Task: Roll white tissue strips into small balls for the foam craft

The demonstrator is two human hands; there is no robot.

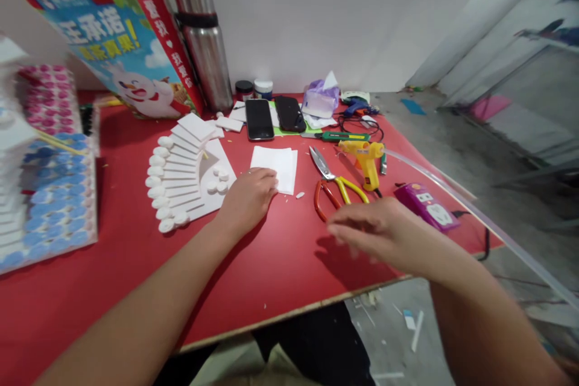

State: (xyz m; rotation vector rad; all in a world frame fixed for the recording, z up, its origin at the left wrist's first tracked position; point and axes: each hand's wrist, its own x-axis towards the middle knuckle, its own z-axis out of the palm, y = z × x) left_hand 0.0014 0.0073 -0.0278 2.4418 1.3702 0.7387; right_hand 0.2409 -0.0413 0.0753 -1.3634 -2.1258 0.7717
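Observation:
My left hand (248, 199) rests on the red table (271, 265), its fingertips curled against the near edge of a stack of white foam sheets (275, 167). To its left lies a white foam staircase model (187, 172) with oval pieces along its edge. My right hand (380, 232) hovers over the table's right part, blurred by motion, fingers stretched toward the left and holding nothing I can see. It is just in front of the red-and-yellow-handled scissors (335, 184) and near the yellow glue gun (366, 163).
A purple power strip (427, 205) lies at the right edge. Behind are a phone (259, 119), a black case (290, 113), a tissue pack (321, 99), a green cutter (341, 136), a steel flask (204, 48) and a printed box (117, 30). A foam model with blue and pink ovals (49, 163) stands left.

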